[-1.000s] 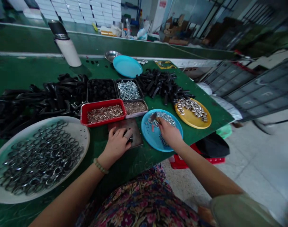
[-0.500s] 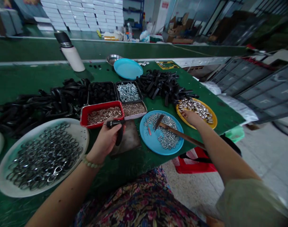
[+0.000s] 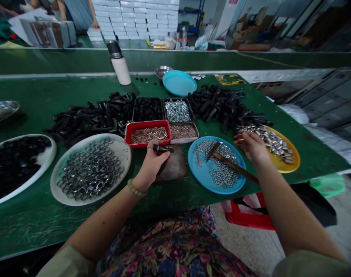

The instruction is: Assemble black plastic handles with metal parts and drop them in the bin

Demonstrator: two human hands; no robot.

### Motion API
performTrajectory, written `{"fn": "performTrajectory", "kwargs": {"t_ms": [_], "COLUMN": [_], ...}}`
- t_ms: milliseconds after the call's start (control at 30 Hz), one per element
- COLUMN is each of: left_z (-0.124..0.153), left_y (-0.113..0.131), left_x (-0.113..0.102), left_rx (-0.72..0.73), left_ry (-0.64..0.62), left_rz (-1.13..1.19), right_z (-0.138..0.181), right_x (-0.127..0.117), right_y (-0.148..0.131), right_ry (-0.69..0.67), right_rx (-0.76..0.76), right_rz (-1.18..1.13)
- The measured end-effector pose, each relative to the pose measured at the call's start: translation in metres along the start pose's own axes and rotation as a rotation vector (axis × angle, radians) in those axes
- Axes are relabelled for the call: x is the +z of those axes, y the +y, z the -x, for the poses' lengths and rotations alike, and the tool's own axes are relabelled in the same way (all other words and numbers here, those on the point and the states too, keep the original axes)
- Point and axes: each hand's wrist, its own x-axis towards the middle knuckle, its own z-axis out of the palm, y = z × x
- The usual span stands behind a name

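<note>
the left hand (image 3: 151, 163), just left of the blue plate (image 3: 203, 179), is clamped on a black part (image 3: 161, 148), thumb and fingers wrapped round its middle so one end pokes out toward the plate. the part hangs over a dark pad (image 3: 175, 165) that lies close beside the plate's left edge. it looks like hard moulded plastic: light, stiff, not fragile, rather smooth, so a grip across the middle seems the sure hold.

the right hand (image 3: 252, 148) is at the plate's far right, reaching over small metal sleeves (image 3: 275, 143) on a yellow plate (image 3: 291, 163). i cannot tell whether its fingers pinch one or are apart. the sleeves look hard, slick and ready to roll, probably best nipped by their sides.

a hammer (image 3: 230, 164) lies across the blue plate on a heap of nuts (image 3: 221, 175). a red tray (image 3: 129, 134) stands behind the plate, to its left.
</note>
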Motion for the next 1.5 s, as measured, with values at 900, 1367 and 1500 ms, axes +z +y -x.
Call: {"fn": "performTrajectory", "kwargs": {"t_ms": [900,1367,1500], "left_z": [0.005,0.011,0.009], "left_y": [-0.015,-0.010,-0.014], "left_x": [-0.025,-0.019,-0.020], "left_rx": [0.072,0.041,0.065], "left_ry": [-0.059,-0.003,0.002], "left_rz": [-0.030,0.028,0.015], "right_z": [0.115,0.118,0.119], "right_x": [0.177,0.177,0.178], "right_y": [-0.035,-0.032,-0.034], "right_ry": [-0.630,-0.598,-0.570], "right_rx": [0.036,-0.014,-0.043], "right_rz": [-0.227,-0.186,-0.172]}}
